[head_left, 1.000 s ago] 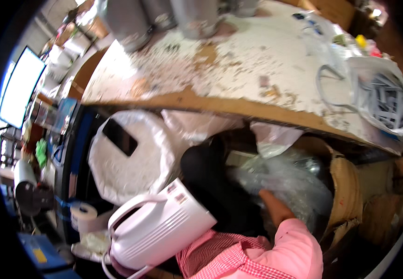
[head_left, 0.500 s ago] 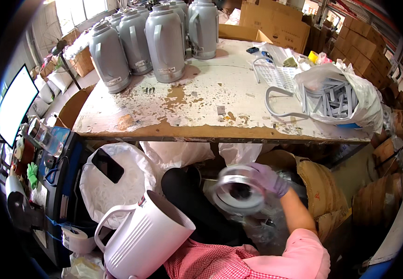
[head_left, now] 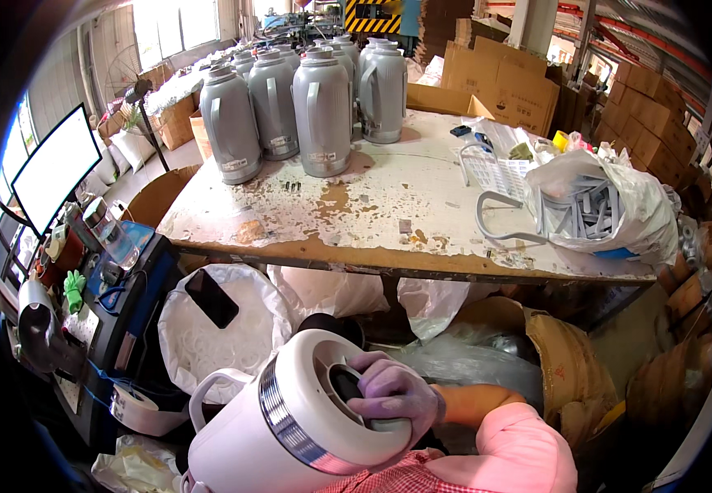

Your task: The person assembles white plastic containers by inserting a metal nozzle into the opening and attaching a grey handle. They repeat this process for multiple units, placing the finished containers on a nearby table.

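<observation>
A white jug body [head_left: 245, 444] with a side handle leans at the lower left, its mouth end pointing up and to the right. Over that mouth sits a white collar [head_left: 297, 371] with a shiny silver band [head_left: 290, 423]. My right hand [head_left: 393, 393], in a purple glove, is closed on the collar, its fingers curled into the dark central opening; the fingertips are partly hidden. Of my left hand, at most a purplish sliver shows at the lower edge beside the jug, and its fingers are out of sight.
Several grey jugs [head_left: 321, 115] stand on the worn white table [head_left: 290, 222]. At its right lie a grey handle [head_left: 508, 237] and a bag of grey strips [head_left: 590, 209]. Below are a white bag with a phone [head_left: 211, 299] and an open carton [head_left: 565, 361]. A monitor [head_left: 56, 168] stands left.
My right hand has moved left and nearer with the ring-shaped collar, from beside the carton onto the jug's mouth. The head view has shifted, showing more of the room's far side.
</observation>
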`<state>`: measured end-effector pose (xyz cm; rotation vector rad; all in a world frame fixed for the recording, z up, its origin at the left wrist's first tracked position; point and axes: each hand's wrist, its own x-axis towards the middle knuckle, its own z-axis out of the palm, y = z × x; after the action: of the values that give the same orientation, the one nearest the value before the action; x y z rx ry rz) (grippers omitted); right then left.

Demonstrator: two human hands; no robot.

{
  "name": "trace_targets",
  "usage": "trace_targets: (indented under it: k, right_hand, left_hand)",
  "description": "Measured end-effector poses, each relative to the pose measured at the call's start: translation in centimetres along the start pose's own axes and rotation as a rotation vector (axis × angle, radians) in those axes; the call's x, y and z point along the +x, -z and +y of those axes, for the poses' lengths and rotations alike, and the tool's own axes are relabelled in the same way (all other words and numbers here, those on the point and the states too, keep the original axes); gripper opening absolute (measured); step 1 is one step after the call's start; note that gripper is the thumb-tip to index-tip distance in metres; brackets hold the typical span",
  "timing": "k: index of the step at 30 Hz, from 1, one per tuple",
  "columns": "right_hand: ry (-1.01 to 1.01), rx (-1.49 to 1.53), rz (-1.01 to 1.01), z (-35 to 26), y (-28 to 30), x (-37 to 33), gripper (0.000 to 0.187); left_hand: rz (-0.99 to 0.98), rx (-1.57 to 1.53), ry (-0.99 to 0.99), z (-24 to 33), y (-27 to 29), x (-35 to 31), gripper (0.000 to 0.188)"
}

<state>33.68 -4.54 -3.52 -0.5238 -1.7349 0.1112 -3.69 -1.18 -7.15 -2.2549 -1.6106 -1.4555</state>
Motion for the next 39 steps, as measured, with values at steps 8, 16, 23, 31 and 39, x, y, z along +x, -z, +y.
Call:
trace_targets:
  k: [8, 16, 23, 31, 39]
  right_hand:
    - [-1.103, 0.495, 0.135, 5.8, 0.0, -3.4, 0.078]
    - [-0.019, 0.024, -0.030, 3.6, 1.2, 0.8, 0.090]
    - [-0.749, 0.322, 0.455, 10.5, -5.9, -5.4, 0.047]
    - [-0.933, 0.366, -0.318, 13.1, -9.9, -3.4, 0.052]
    - [-0.457, 0.486, -0.427, 4.6, -10.4, -2.1, 0.046]
  left_hand:
    - [0.035, 0.045, -0.049, 0.1, 0.9, 0.9, 0.077]
    - [0.099, 0.164, -0.084, -0.4, 3.5, 2.2, 0.072]
    - [0.167, 0.250, -0.121, -1.2, 5.4, 3.4, 0.068]
    - [0.289, 0.383, -0.137, -2.8, 9.5, 5.7, 0.064]
    - [0.238, 0.404, -0.189, -2.7, 8.5, 5.4, 0.059]
